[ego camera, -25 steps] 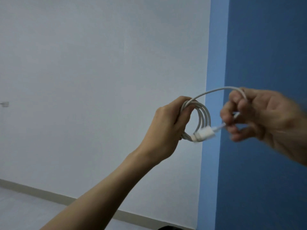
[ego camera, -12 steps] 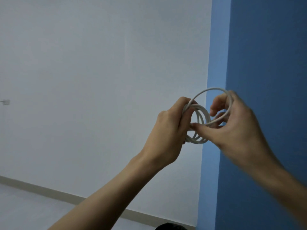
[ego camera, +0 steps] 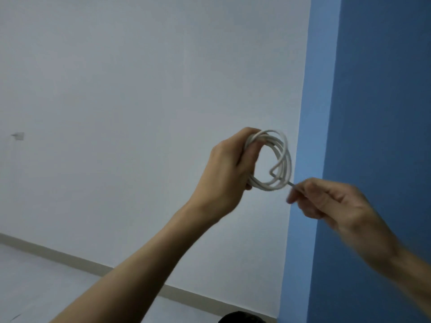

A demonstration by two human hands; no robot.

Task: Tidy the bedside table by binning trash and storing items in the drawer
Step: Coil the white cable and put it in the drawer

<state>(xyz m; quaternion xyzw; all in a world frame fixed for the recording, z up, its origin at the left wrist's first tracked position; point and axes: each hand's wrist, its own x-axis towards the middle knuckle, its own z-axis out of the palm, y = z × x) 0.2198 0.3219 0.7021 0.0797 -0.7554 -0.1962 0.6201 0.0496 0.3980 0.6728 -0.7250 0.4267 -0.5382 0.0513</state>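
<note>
A white charging cable (ego camera: 283,159) is wound into a coil of several loops, held up in front of the wall. My left hand (ego camera: 229,169) grips the coil's left side, fingers curled through the loops. My right hand (ego camera: 326,201), slightly blurred, sits lower right of the coil and pinches the cable's loose end, which runs out from the bottom of the loops. The bedside table, its drawer and the bin are out of view.
A pale grey wall (ego camera: 140,113) fills the left, a blue wall (ego camera: 373,113) the right. A baseboard (ego camera: 70,259) meets the light floor at lower left. A small wall fitting (ego camera: 18,135) sits far left. A dark rounded object (ego camera: 242,318) shows at the bottom edge.
My right hand has left the coil and moved down and right, drawing the cable end out through the loops. The left hand keeps its grip on the coil.
</note>
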